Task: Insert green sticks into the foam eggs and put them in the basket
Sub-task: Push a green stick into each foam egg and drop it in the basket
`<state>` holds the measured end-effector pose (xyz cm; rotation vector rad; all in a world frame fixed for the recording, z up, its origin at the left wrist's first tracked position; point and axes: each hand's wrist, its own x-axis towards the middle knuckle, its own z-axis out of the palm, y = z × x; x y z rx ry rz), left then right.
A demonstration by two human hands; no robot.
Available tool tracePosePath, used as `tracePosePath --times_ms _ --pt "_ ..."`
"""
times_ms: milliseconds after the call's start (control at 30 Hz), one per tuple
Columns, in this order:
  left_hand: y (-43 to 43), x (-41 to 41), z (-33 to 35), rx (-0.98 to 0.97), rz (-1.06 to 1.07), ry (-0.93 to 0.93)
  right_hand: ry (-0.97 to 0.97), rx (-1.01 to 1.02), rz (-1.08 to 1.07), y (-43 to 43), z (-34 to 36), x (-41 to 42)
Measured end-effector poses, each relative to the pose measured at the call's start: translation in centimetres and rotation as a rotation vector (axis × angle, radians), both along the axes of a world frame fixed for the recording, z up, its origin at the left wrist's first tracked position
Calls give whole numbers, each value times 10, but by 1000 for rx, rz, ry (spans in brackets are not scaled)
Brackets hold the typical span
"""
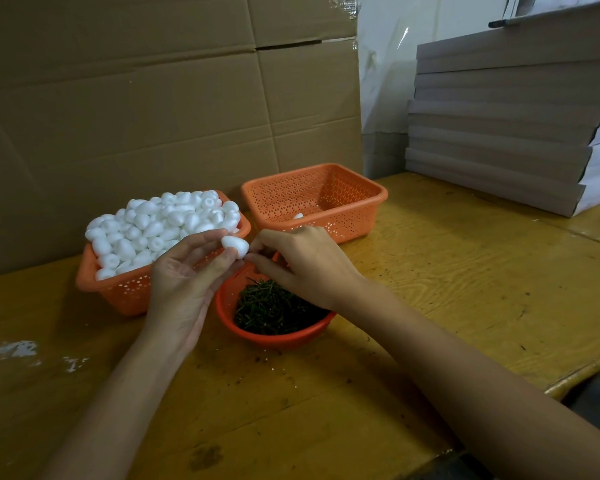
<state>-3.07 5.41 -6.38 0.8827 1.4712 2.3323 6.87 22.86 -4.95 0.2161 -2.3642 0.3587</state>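
Note:
My left hand pinches a white foam egg between thumb and fingertips above the round orange bowl of green sticks. My right hand has its fingertips pinched together right against the egg's end; any stick between them is too small to see. An orange basket on the left is heaped with foam eggs. A second orange basket behind my right hand holds one white egg.
The work sits on a yellow wooden table whose front right edge drops off. A large cardboard sheet stands behind the baskets. A stack of flat grey boxes fills the far right. White foam crumbs lie at the left.

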Motion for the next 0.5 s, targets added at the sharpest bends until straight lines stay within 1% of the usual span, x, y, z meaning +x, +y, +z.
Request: tracePosePath --times_ms 500 --pt "-1 1 2 -14 -5 2 15 -30 21 -1 0 1"
